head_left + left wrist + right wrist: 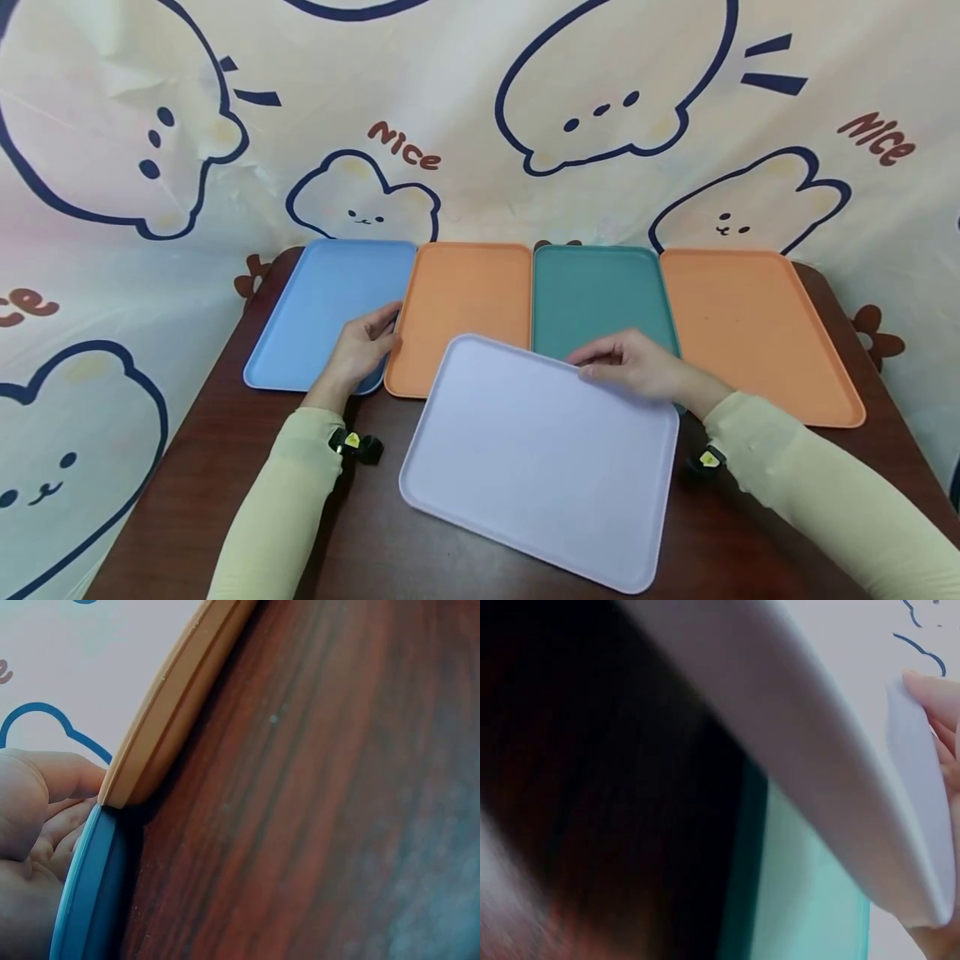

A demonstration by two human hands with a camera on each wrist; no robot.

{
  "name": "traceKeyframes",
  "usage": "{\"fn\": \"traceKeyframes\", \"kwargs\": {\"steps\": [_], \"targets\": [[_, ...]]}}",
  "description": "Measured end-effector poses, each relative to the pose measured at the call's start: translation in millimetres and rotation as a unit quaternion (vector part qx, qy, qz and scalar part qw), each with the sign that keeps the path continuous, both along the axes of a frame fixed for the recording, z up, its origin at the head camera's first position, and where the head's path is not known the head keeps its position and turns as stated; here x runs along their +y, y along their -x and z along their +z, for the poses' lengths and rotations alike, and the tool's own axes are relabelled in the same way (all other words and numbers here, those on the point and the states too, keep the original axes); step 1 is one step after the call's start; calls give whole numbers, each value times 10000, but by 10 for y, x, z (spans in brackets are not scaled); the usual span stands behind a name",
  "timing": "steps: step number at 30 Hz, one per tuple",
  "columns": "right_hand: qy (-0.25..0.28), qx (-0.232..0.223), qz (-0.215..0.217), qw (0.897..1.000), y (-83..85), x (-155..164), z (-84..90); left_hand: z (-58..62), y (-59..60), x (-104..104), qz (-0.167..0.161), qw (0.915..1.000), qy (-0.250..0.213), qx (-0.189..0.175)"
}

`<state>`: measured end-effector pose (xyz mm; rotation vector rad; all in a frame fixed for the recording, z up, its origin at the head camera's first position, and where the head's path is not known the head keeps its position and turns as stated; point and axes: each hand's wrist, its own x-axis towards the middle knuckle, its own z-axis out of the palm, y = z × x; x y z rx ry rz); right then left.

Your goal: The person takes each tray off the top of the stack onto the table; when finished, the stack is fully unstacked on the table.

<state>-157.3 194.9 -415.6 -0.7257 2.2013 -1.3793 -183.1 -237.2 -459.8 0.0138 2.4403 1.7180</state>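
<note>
A pale lavender tray (540, 454) lies askew at the front of the table, its far edge lifted over the teal tray (592, 296). My right hand (626, 364) pinches that far edge near its right corner. In the right wrist view the lavender tray's rim (840, 772) hangs above the teal tray (810, 900), with a fingertip (934, 694) on top. My left hand (367, 342) lies over the blue tray (322, 308), thumb and fingers curled at the left rim of the left orange tray (465, 308). The left wrist view shows that orange rim (172, 697) meeting the blue rim (90, 885) beside my fingers (52, 787).
Four trays stand in a row at the back of the dark wooden table (360, 533): blue, orange, teal, and a second orange tray (750, 329) at the far right. A cartoon-printed cloth (465, 108) hangs behind and drapes both sides.
</note>
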Motion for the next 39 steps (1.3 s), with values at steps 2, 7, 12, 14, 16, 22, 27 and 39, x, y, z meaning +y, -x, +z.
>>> {"fn": "traceKeyframes", "kwargs": {"steps": [2,7,12,14,16,22,27,39], "targets": [[-55,57,271,9996,-33,-62,-27,11,-4,-4,-12,10000,-16,-32],[-156,397,914,9949,-128,-228,-94,130,-71,29,-23,9999,-52,-132],[-567,1420,1062,9825,-267,-388,-134,233,-135,66,-48,9999,26,-130],[-716,2021,1034,9713,-328,-444,-151,225,-129,58,-43,9999,2,-113],[-859,2618,958,9565,-387,-497,-172,189,-107,41,-28,9999,-30,-104],[-1543,3712,640,9134,-538,-628,-238,23,-18,-25,3,10000,40,20],[-2043,3923,161,8967,-570,-652,-271,-30,1,-16,-9,9999,86,51],[-2341,3685,-44,8997,-491,-626,-266,39,-21,14,-65,10000,44,-15]]}}
